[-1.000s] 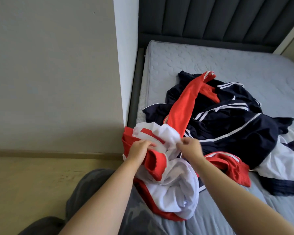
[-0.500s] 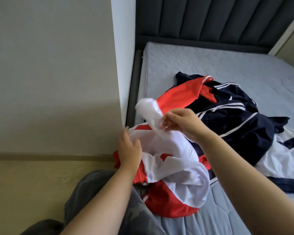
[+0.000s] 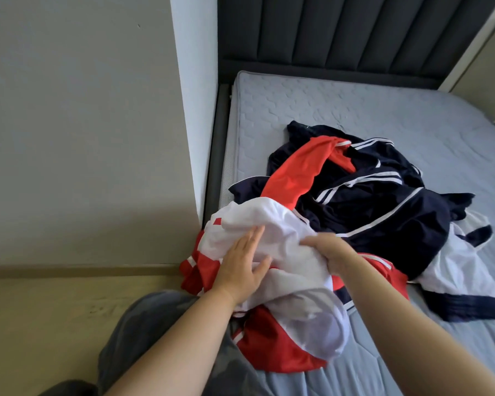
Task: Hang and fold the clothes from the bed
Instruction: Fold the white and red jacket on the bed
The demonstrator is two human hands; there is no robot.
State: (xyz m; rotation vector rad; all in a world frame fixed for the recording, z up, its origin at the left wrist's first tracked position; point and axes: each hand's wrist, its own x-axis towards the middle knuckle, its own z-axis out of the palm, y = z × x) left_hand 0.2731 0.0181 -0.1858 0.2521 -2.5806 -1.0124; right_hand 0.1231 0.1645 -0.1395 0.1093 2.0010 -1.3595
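Head view: both forearms reach forward from the bottom edge, bare to the wrist, and meet over the red-and-white top (image 3: 286, 238) bunched at the near left corner of the bed.

The left hand (image 3: 242, 270) lies palm down on the white part of that top. Its fingers (image 3: 255, 238) are straight and close together, pointing away from the person, with the thumb spread out to the right. Its grip is released; it only presses flat on the cloth.

The right hand (image 3: 332, 252) sits just beside it, knuckles up and wrist bent. Its fingers are curled into a fold of the same white cloth, so its grip is clenched on the top.

The top spills over the mattress (image 3: 355, 110) edge against the person's grey trouser leg (image 3: 143, 324). Its red sleeve (image 3: 295, 175) trails up and away across a navy garment (image 3: 383, 212) with white stripes, heaped near the middle of the bed. A white garment with a navy hem (image 3: 463, 270) lies on the right, touching the navy heap.

A dark padded headboard (image 3: 340, 32) stands at the far end. A grey wall (image 3: 77, 124) and wooden floor (image 3: 55, 315) fill the left.
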